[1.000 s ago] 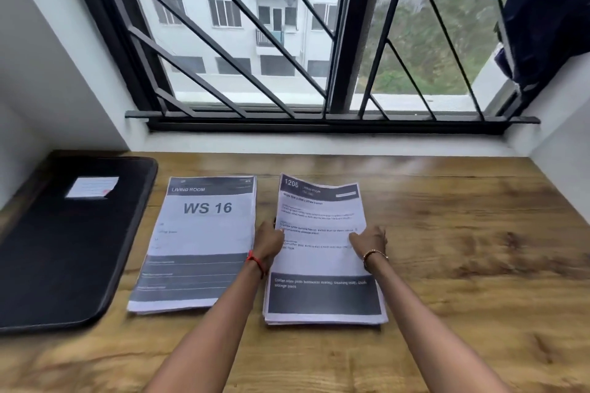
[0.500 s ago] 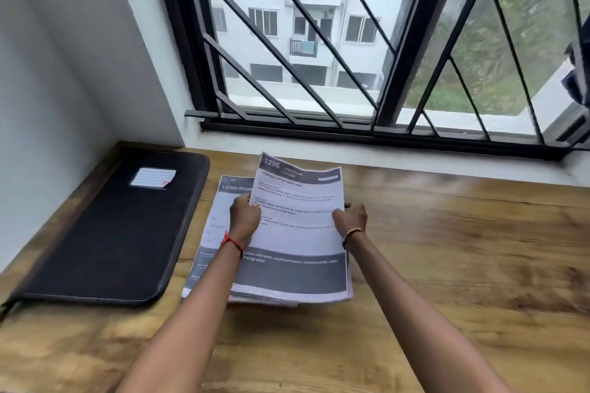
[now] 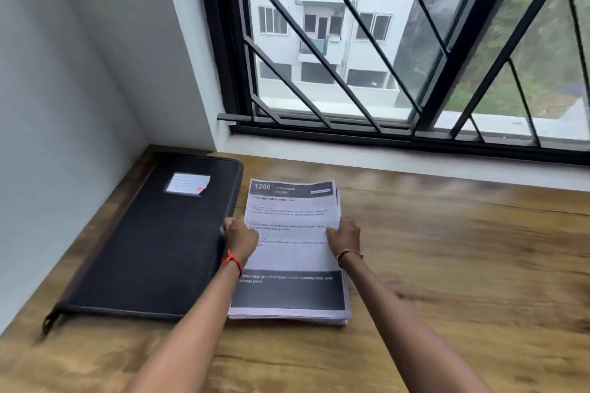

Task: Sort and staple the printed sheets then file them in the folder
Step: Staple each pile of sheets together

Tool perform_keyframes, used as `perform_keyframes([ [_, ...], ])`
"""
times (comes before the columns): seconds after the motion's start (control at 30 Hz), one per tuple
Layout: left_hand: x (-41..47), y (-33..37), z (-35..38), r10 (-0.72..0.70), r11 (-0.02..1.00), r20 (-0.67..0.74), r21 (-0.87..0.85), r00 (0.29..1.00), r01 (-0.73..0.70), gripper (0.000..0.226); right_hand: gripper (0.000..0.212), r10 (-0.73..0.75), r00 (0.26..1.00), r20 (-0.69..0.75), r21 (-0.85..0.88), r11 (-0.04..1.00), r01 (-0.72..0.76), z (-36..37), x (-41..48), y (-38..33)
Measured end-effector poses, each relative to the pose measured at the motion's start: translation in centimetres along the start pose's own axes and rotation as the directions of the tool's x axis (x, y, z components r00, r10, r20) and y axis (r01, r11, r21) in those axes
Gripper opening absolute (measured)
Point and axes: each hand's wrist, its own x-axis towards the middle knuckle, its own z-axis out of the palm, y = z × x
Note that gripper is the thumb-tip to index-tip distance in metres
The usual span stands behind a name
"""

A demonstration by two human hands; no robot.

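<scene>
The left hand (image 3: 241, 238) grips the left long edge of the stack of sheets (image 3: 292, 265). The right hand (image 3: 344, 234) pinches the right long edge, thumb on top. The stack lies flat on the table (image 3: 463, 265), and its top page says 1206. Just beside it, at 9 o'clock, lies the black folder (image 3: 153, 239), closed, with a small label (image 3: 188, 183) near its far end. The window (image 3: 319, 25) is at 12 o'clock. The sheets sit in 1 pile, so I think the sorting is partly done. No stapler shows. Stapling and filing look still to do.
</scene>
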Motion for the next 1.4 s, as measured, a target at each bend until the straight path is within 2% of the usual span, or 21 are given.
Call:
perform_keyframes([
  [0.07, -0.1, -0.1, 0.3, -0.027, 0.998, 0.028, 0.058, 0.999, 0.026, 0.022, 0.037, 0.036, 0.999, -0.016, -0.081, 0.996, -0.037, -0.3, -0.2, 0.1],
  [0.13, -0.3, 0.3, 0.6, -0.042, 0.998, 0.048, 0.04, 0.998, 0.041, 0.014, 0.041, 0.059, 0.998, -0.009, -0.095, 0.994, -0.06, -0.3, -0.2, 0.2],
  [0.27, 0.0, 0.6, 1.0, -0.085, 0.996, 0.06, 0.037, 0.995, 0.083, 0.031, 0.038, 0.08, 0.996, 0.026, -0.05, 0.996, -0.078, -0.1, -0.1, 0.3],
  [0.33, -0.2, 0.7, 1.2, -0.098, 0.995, 0.086, 0.005, 0.992, 0.098, 0.031, 0.037, 0.099, 0.995, 0.023, -0.008, 0.995, -0.099, -0.2, 0.2, 0.7],
  [0.47, -1.7, 1.5, 2.7, -0.07, 0.997, 0.138, 0.052, 0.988, 0.064, 0.044, 0.035, 0.106, 0.994, -0.001, 0.01, 0.994, -0.106, -1.8, 0.5, 2.3],
  [0.63, -4.9, 4.6, 7.3, 0.019, 0.993, 0.216, 0.11, 0.976, -0.044, 0.052, 0.033, 0.143, 0.987, -0.069, 0.011, 0.99, -0.142, -6.3, 1.2, 6.5],
  [0.87, -11.2, 11.6, 16.1, 0.118, 0.983, 0.325, 0.098, 0.938, -0.158, 0.055, 0.033, 0.217, 0.966, -0.143, -0.013, 0.975, -0.221, -15.7, 3.0, 15.1],
  [1.13, -17.1, 18.1, 24.7, 0.197, 0.976, 0.406, 0.004, 0.892, -0.218, 0.06, 0.031, 0.253, 0.964, -0.085, -0.067, 0.964, -0.259, -24.9, 5.3, 23.7],
  [1.4, -18.9, 20.1, 27.8, 0.177, 0.977, 0.37, 0.047, 0.912, -0.209, 0.064, 0.043, 0.197, 0.98, -0.028, -0.212, 0.957, -0.199, -28.0, 5.3, 26.9],
])
